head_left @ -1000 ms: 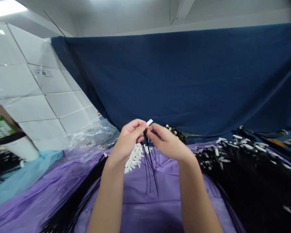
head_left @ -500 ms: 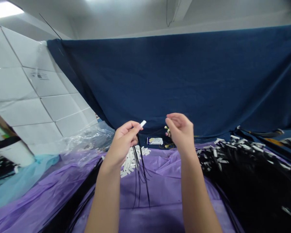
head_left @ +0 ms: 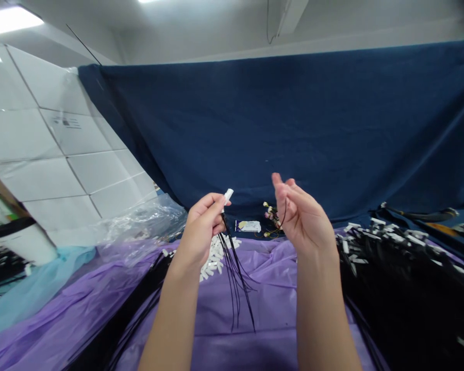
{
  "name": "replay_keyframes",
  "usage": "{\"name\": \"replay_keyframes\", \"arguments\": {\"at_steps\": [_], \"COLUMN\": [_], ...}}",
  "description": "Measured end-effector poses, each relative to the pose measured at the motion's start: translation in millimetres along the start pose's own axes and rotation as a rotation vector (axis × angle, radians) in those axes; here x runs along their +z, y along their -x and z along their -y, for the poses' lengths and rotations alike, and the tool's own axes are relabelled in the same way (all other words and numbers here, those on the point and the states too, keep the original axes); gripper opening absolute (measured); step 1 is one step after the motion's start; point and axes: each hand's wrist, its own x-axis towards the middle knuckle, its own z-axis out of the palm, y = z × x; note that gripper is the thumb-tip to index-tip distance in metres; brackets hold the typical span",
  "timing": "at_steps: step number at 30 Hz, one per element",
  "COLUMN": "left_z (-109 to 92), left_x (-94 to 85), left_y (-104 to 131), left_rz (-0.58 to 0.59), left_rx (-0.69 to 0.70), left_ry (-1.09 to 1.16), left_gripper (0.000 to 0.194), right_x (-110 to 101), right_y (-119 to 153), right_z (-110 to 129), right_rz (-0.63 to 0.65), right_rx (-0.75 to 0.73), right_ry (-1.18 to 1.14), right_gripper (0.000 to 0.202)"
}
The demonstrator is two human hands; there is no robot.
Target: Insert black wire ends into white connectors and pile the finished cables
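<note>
My left hand (head_left: 203, 221) is closed in a pinch around a small white plastic connector (head_left: 228, 195), whose end sticks out above the fingertips. Several thin black wires (head_left: 235, 268) hang down from it below the fingers. To its right, my right hand (head_left: 307, 216) is raised, palm partly turned toward me, thumb and fingers together. A thin dark wire (head_left: 285, 208) curves down from its fingertips across the palm side. Behind my left hand lies a heap of loose white connectors (head_left: 215, 255) on the purple cloth (head_left: 263, 304).
Black wires with white ends (head_left: 390, 242) are piled at the right; another black bundle (head_left: 127, 314) lies at the left. Further back are a small packet (head_left: 248, 226) and flowers (head_left: 270, 214). A white cup (head_left: 27, 239), plastic film (head_left: 147, 219) and stacked white boxes (head_left: 31, 134) stand left.
My right hand has moved slightly right and turned its palm more toward me; a thin wire now shows at its fingers. The left hand's connector tilts more upright, its wires swung right.
</note>
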Motion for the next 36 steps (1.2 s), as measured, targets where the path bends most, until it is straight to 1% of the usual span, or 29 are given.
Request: {"name": "replay_keyframes", "arguments": {"at_steps": [3,5,6,7,9,12,16,20,25,29,32,36], "left_z": [-1,-2,-2,-3,-4,-5,-7,-7,-7,-7,-7,-5], "left_x": [-0.1,0.5,0.9,1.4,2.2,2.9,2.9,2.9,2.2,1.3,0.4,-0.2], "left_y": [0,2,2,3,4,6,8,9,9,9,10,11], "left_rz": [-0.021,-0.029,-0.031,-0.032,-0.036,-0.041,-0.024,-0.032,-0.020,-0.004,0.028,0.098], "left_rx": [0.015,0.035,0.044,0.050,0.056,0.053,0.040,0.033,0.039,0.038,0.026,0.011], "left_ry": [0.030,0.039,0.042,0.045,0.053,0.068,0.094,0.093,0.074,0.031,-0.023,-0.056], "left_gripper": [0.019,0.018,0.018,0.017,0.017,0.017,0.017,0.018,0.018,0.019,0.021,0.022], "right_x": [9,11,12,12,14,16,16,16,17,17,18,19], "right_y": [13,16,16,16,15,13,14,15,17,17,19,23], "right_z": [6,5,4,2,-2,-6,-7,-6,-7,-7,-6,-2], "right_rz": [0.194,0.292,0.304,0.292,0.230,0.151,0.072,0.076,0.105,0.080,0.072,0.087], "right_rx": [0.061,0.057,0.037,0.007,-0.077,-0.172,-0.252,-0.286,-0.286,-0.307,-0.331,-0.369], "right_ry": [0.202,0.353,0.419,0.477,0.559,0.637,0.721,0.761,0.805,0.858,0.903,0.978], "right_gripper": [0.033,0.024,0.018,0.014,0.009,0.010,0.012,0.010,0.011,0.012,0.012,0.012]}}
